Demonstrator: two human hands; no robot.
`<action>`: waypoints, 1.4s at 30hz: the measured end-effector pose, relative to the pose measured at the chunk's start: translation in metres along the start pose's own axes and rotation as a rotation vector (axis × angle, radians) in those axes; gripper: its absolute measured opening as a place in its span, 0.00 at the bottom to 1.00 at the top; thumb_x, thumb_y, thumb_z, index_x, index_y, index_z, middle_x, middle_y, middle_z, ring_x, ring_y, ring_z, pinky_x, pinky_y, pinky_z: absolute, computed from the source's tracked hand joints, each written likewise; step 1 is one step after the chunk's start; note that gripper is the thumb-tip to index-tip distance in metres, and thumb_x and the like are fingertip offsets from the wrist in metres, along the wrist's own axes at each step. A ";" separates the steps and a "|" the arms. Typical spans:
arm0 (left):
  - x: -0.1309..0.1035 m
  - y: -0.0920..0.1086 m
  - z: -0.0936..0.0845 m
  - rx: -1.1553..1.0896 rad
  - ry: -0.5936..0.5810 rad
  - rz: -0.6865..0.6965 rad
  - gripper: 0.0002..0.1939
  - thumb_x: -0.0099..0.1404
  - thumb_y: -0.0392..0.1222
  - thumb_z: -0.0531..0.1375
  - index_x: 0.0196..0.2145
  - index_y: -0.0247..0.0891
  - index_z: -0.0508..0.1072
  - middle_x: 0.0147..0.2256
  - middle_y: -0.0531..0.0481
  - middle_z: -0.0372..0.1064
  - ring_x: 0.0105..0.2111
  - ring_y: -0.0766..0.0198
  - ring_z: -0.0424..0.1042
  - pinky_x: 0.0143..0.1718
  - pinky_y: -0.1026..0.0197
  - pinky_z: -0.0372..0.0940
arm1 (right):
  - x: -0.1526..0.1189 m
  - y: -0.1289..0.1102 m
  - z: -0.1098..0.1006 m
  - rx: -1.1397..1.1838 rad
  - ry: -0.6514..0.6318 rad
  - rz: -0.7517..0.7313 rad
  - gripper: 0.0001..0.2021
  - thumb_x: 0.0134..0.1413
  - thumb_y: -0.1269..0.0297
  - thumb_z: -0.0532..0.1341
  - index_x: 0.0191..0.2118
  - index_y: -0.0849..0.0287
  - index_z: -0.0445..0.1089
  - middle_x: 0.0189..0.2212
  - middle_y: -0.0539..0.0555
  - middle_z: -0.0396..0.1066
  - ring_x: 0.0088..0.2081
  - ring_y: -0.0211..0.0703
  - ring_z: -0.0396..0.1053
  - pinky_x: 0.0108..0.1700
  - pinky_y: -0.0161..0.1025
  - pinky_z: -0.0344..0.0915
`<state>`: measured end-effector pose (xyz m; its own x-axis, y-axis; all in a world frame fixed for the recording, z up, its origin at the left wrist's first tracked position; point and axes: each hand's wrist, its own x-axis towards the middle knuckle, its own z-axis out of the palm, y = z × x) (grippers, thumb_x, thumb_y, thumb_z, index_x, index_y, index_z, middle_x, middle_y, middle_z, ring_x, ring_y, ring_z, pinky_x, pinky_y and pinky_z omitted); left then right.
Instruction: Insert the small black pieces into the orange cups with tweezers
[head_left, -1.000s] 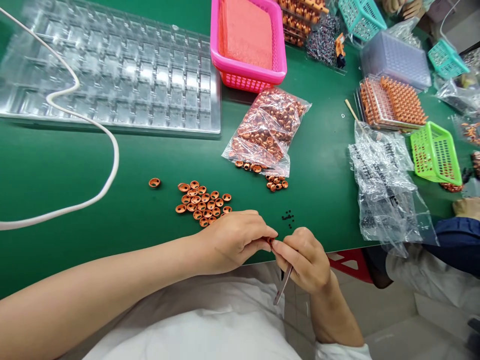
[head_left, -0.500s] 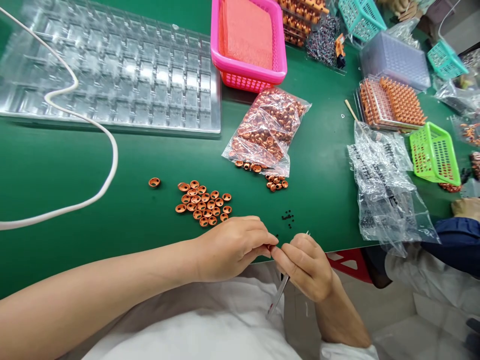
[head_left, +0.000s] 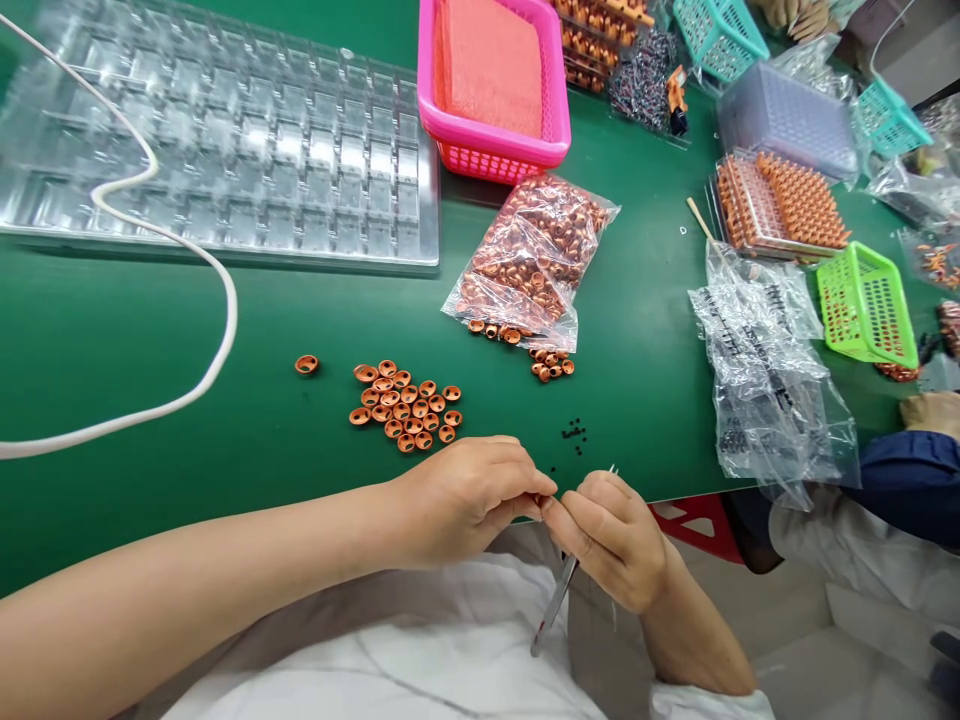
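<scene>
Both hands meet at the near edge of the green desk [head_left: 637, 330]. The left hand [head_left: 469, 495] has its fingers pinched shut around something tiny, hidden between the fingertips. The right hand [head_left: 611, 530] is closed around metal tweezers [head_left: 553, 605], whose tips poke up just past the knuckles.

The risk I see is the small piece slipping from that pinch and dropping off the desk edge into the lap, since the hands work right over it. A careless wrist could also scatter the loose copper rings [head_left: 405, 410] or the tiny black bits [head_left: 574, 433] nearby.

The clear bag [head_left: 532, 260] holds more copper rings, some spilling out. The pink basket [head_left: 491, 90] holds a red foam pad; the clear blister tray [head_left: 225, 140] looks unfilled.
</scene>
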<state>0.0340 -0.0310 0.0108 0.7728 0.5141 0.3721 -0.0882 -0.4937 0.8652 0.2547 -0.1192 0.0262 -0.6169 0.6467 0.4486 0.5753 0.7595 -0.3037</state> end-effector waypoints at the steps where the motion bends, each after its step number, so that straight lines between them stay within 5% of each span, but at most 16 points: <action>1: 0.000 0.000 0.000 -0.003 -0.001 0.004 0.08 0.77 0.32 0.56 0.44 0.34 0.76 0.32 0.46 0.77 0.32 0.63 0.75 0.33 0.64 0.69 | 0.000 0.000 0.000 -0.002 0.000 -0.001 0.13 0.64 0.79 0.55 0.48 0.68 0.74 0.36 0.60 0.74 0.34 0.43 0.67 0.33 0.43 0.63; 19: -0.001 -0.003 0.000 -0.037 -0.029 -0.037 0.09 0.75 0.31 0.57 0.43 0.34 0.78 0.31 0.47 0.77 0.32 0.63 0.75 0.35 0.64 0.70 | 0.008 0.006 0.001 0.092 -0.033 0.029 0.10 0.66 0.78 0.55 0.46 0.66 0.72 0.30 0.55 0.74 0.28 0.41 0.64 0.29 0.43 0.62; 23: 0.001 0.001 -0.004 -0.166 -0.011 -0.155 0.06 0.73 0.33 0.62 0.44 0.36 0.79 0.33 0.48 0.79 0.33 0.65 0.78 0.36 0.67 0.71 | 0.003 0.003 0.006 0.161 0.098 0.137 0.10 0.64 0.78 0.60 0.48 0.63 0.72 0.32 0.54 0.74 0.29 0.39 0.66 0.31 0.40 0.65; 26: 0.003 0.002 -0.007 -0.274 -0.002 -0.251 0.05 0.71 0.36 0.65 0.44 0.36 0.81 0.34 0.48 0.80 0.32 0.66 0.79 0.35 0.68 0.72 | 0.001 -0.003 0.009 0.252 0.319 0.313 0.14 0.60 0.80 0.65 0.49 0.59 0.72 0.33 0.52 0.74 0.30 0.37 0.67 0.31 0.37 0.68; 32: 0.004 0.003 -0.008 -0.332 0.007 -0.300 0.06 0.70 0.36 0.65 0.44 0.35 0.81 0.35 0.48 0.82 0.33 0.66 0.80 0.37 0.67 0.73 | -0.006 -0.007 0.016 0.275 0.579 0.554 0.11 0.60 0.76 0.64 0.44 0.53 0.75 0.30 0.50 0.71 0.28 0.39 0.67 0.31 0.41 0.68; 36: 0.006 0.001 -0.015 -0.199 0.003 -0.298 0.07 0.70 0.34 0.64 0.45 0.35 0.80 0.36 0.48 0.81 0.34 0.65 0.80 0.39 0.66 0.73 | -0.014 -0.006 0.020 0.243 0.627 0.609 0.11 0.60 0.76 0.64 0.43 0.53 0.75 0.31 0.50 0.72 0.30 0.41 0.69 0.31 0.42 0.68; 42: 0.006 -0.017 -0.030 0.351 0.018 -0.300 0.08 0.72 0.34 0.60 0.44 0.36 0.79 0.38 0.45 0.78 0.40 0.58 0.76 0.41 0.58 0.72 | -0.018 -0.005 0.023 0.243 0.598 0.624 0.13 0.59 0.78 0.64 0.45 0.54 0.76 0.30 0.50 0.73 0.29 0.41 0.69 0.31 0.41 0.67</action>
<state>0.0213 0.0020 0.0084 0.7204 0.6810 0.1315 0.3582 -0.5276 0.7703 0.2506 -0.1325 0.0005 0.1922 0.8535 0.4844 0.5411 0.3197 -0.7779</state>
